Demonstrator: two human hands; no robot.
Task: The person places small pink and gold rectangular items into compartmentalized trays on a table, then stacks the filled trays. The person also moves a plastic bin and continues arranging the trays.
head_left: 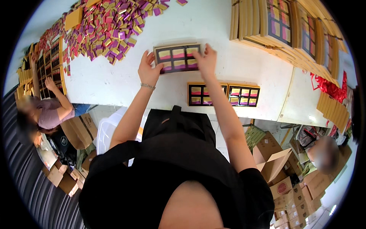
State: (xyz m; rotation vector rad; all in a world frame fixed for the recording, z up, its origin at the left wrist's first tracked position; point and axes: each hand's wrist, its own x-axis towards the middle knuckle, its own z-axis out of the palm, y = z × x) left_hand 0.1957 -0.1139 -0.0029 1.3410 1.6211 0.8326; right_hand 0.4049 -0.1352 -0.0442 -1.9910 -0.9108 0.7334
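Note:
Between my hands is a gold-edged box [178, 60] with a black tray holding two rows of small gold, pink and purple wrapped pieces. My left hand [148, 70] grips its left end, thumb on the near corner and fingers along the side. My right hand [207, 64], slightly blurred, is closed at the right end, its thumb over the upper right piece. Closer to me lie two similar filled boxes side by side: the left box [195, 95] is partly covered by my right forearm, and the right box [244, 96] shows fully.
A heap of loose wrapped pieces [110, 34] covers the table's [190, 19] far left. Tall stacks of filled boxes [280, 26] stand far right, with red shredded filler [333, 87] nearby. A co-worker [55, 108] works at left; another person [322, 154] is at right among cartons [276, 160].

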